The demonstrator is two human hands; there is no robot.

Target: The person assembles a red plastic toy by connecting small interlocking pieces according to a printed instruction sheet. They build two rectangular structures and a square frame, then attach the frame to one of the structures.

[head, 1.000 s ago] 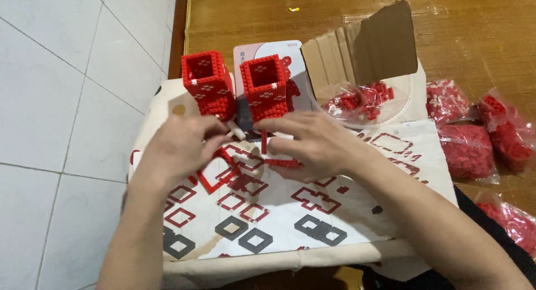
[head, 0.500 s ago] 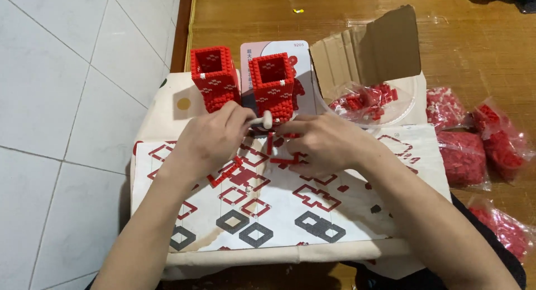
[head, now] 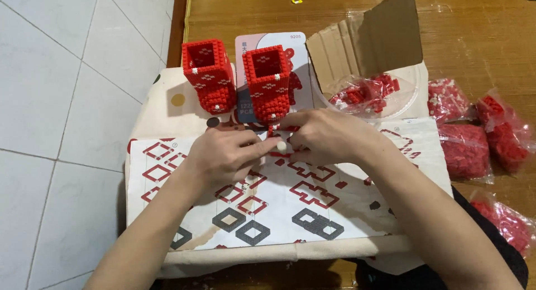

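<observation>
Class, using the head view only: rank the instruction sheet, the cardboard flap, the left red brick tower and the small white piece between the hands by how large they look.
1. instruction sheet
2. cardboard flap
3. left red brick tower
4. small white piece

The flap lies farther from the camera, so its true size may be larger than it looks.

Both hands meet over a printed instruction sheet that lies on a cream cloth. The left hand and the right hand pinch small red brick pieces between their fingertips, with a tiny white piece showing where the fingers touch. Just beyond the hands stand two hollow red brick towers, side by side, the nearer one in front of a pink card. To the right sit a torn cardboard box, a clear dish of loose red bricks, and several plastic bags of red bricks on the wooden floor.
</observation>
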